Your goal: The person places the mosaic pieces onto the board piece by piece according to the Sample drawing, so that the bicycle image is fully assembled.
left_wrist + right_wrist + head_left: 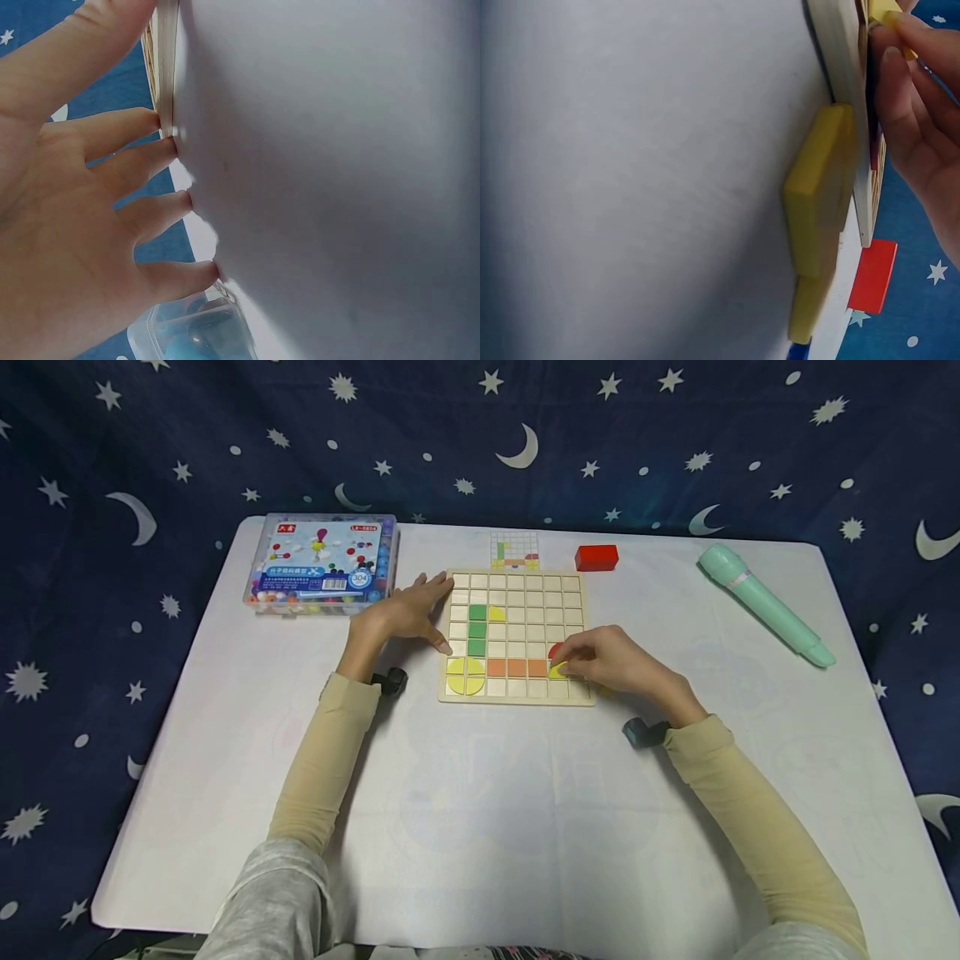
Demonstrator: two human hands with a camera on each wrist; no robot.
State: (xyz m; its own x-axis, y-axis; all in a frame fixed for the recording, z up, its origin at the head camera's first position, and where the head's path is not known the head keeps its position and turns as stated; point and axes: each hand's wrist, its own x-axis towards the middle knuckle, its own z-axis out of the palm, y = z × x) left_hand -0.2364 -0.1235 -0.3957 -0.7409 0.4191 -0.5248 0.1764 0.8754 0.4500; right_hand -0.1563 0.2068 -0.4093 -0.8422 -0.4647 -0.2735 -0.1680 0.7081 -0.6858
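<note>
A wooden grid board [517, 702] lies on the table. My left hand [408, 610] touches its left edge with fingers spread; in the left wrist view the fingertips [166, 146] meet the board's side and the table. At the lower right of the grid, my right hand [618, 662] pinches a small yellow piece [557, 672] between thumb and fingers, beside a partly covered red piece [555, 650]. The grid also holds a column of green squares [477, 629], a row of orange squares [517, 668], a yellow circle of quarter pieces [465, 677] and a single yellow curved piece [496, 613].
Behind the board lie a small pattern card [514, 551] and a red block [597, 557]. A clear box of coloured beads [321, 564] sits at the back left, a mint-green tube-like object [767, 604] at the right. Yellow blocks [814, 195] sit beside the board in the right wrist view.
</note>
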